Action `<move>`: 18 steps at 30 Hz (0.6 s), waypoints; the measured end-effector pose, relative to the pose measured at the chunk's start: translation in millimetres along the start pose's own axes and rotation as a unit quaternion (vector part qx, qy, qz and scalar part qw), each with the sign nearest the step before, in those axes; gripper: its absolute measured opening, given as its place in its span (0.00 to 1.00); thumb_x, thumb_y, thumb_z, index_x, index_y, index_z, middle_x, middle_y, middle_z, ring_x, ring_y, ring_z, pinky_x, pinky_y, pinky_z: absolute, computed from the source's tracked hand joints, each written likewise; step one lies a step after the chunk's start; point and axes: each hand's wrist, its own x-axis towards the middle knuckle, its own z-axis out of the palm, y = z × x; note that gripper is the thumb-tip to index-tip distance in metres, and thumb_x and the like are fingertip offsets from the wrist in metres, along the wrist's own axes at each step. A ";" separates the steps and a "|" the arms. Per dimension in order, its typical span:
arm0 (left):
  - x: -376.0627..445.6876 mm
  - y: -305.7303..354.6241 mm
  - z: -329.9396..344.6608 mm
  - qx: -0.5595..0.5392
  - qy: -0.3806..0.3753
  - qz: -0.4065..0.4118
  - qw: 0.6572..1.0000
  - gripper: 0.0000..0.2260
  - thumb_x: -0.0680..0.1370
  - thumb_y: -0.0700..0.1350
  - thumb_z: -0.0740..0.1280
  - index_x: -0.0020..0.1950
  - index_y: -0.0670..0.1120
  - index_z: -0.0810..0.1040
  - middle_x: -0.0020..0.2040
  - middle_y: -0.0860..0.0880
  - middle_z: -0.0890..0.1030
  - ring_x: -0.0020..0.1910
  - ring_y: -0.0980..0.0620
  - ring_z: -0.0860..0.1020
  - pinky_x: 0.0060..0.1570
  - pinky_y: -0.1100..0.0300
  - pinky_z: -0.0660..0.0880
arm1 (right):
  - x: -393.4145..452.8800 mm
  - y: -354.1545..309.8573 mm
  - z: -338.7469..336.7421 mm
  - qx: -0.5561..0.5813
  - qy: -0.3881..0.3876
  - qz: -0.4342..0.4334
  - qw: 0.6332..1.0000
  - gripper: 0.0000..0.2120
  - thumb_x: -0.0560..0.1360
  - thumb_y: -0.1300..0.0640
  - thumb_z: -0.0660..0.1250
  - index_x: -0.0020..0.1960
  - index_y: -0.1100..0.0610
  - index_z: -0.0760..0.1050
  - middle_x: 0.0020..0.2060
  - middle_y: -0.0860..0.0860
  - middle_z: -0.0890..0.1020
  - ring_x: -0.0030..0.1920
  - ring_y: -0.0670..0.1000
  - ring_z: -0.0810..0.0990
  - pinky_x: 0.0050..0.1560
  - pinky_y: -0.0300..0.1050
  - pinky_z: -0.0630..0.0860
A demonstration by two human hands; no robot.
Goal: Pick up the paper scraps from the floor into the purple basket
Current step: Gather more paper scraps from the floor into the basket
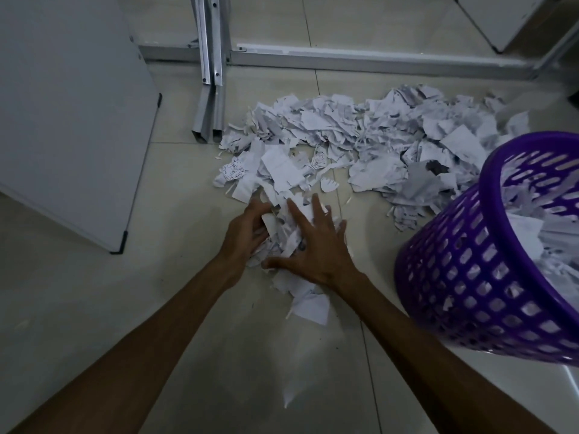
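Purple basket [470, 277] (right edge cropped); left hand [247, 227] fingers buried in paper scraps [282, 236].

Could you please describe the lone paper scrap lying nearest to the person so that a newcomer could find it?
Start at the purple plastic basket on the right, then look left to the right hand. Just below its wrist lies a white, roughly triangular scrap, apart from the big heap.

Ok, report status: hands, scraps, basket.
Left hand grips a clump of scraps; right hand flat on it, fingers spread. Big pile on floor. Basket to the right, part full. Nothing in the way.
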 end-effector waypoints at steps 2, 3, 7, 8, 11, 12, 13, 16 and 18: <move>-0.1 0.7 -2.3 -0.006 -0.021 -0.009 1.000 0.18 0.82 0.58 0.56 0.56 0.49 0.81 0.51 0.51 0.85 0.50 0.56 0.83 0.46 0.65 0.78 | -3.4 1.3 12.2 -0.032 0.009 -0.024 0.999 0.57 0.60 0.24 0.70 0.80 0.41 0.48 0.80 0.53 0.43 0.79 0.63 0.41 0.73 0.70 0.39; -0.7 1.6 -3.2 -0.008 -0.033 -0.012 0.999 0.20 0.82 0.58 0.56 0.58 0.48 0.80 0.54 0.49 0.84 0.53 0.54 0.83 0.48 0.63 0.78 | -5.6 1.1 18.1 -0.036 0.019 -0.030 0.999 0.55 0.61 0.23 0.68 0.80 0.43 0.52 0.80 0.54 0.46 0.79 0.63 0.44 0.74 0.70 0.41; -3.4 3.9 -2.8 -0.013 -0.042 -0.020 0.999 0.21 0.81 0.59 0.56 0.59 0.46 0.80 0.52 0.51 0.85 0.52 0.55 0.83 0.47 0.64 0.79 | -11.2 3.2 38.9 0.015 0.115 -0.071 0.991 0.37 0.69 0.33 0.70 0.72 0.49 0.71 0.76 0.57 0.65 0.76 0.60 0.61 0.77 0.55 0.52; -4.6 4.4 -2.1 -0.013 -0.042 -0.023 0.999 0.21 0.81 0.60 0.56 0.58 0.46 0.80 0.51 0.52 0.85 0.51 0.56 0.83 0.45 0.65 0.79 | -14.3 1.6 40.1 0.038 0.126 -0.072 0.989 0.32 0.70 0.38 0.73 0.70 0.51 0.74 0.74 0.56 0.68 0.74 0.58 0.63 0.76 0.48 0.53; -9.3 6.7 -2.4 -0.009 -0.050 -0.035 0.998 0.23 0.81 0.61 0.55 0.60 0.46 0.79 0.53 0.51 0.84 0.53 0.55 0.83 0.48 0.63 0.79 | -22.1 -4.2 33.8 0.081 0.156 -0.077 0.981 0.19 0.71 0.51 0.75 0.60 0.55 0.81 0.64 0.55 0.79 0.65 0.57 0.72 0.64 0.38 0.62; -10.7 8.9 -2.8 -0.005 -0.045 -0.036 0.998 0.24 0.81 0.61 0.56 0.62 0.45 0.78 0.56 0.49 0.83 0.55 0.53 0.82 0.52 0.62 0.78 | -22.5 -5.3 29.0 0.105 0.169 -0.083 0.976 0.17 0.71 0.52 0.73 0.57 0.57 0.82 0.59 0.55 0.82 0.60 0.56 0.76 0.61 0.37 0.65; -11.9 11.2 -3.3 0.002 -0.039 -0.036 0.999 0.26 0.80 0.62 0.56 0.65 0.43 0.77 0.59 0.48 0.82 0.57 0.52 0.81 0.56 0.60 0.77 | -21.5 -5.8 23.5 0.139 0.179 -0.086 0.970 0.15 0.72 0.51 0.70 0.54 0.59 0.84 0.54 0.55 0.84 0.56 0.54 0.79 0.59 0.37 0.68; -14.4 19.3 -3.0 0.024 -0.033 -0.037 0.998 0.28 0.81 0.62 0.55 0.68 0.42 0.75 0.63 0.45 0.80 0.61 0.50 0.78 0.63 0.56 0.73 | -13.1 -4.6 5.2 0.211 0.177 -0.058 0.960 0.11 0.74 0.57 0.70 0.51 0.61 0.85 0.47 0.55 0.86 0.48 0.48 0.83 0.54 0.35 0.76; -17.5 26.9 0.4 0.016 -0.033 -0.029 0.999 0.25 0.81 0.59 0.56 0.68 0.42 0.75 0.62 0.45 0.80 0.58 0.50 0.79 0.60 0.57 0.74 | -11.3 -8.6 -9.0 0.255 0.164 0.017 0.953 0.09 0.73 0.61 0.73 0.53 0.59 0.85 0.48 0.53 0.86 0.48 0.46 0.83 0.50 0.31 0.76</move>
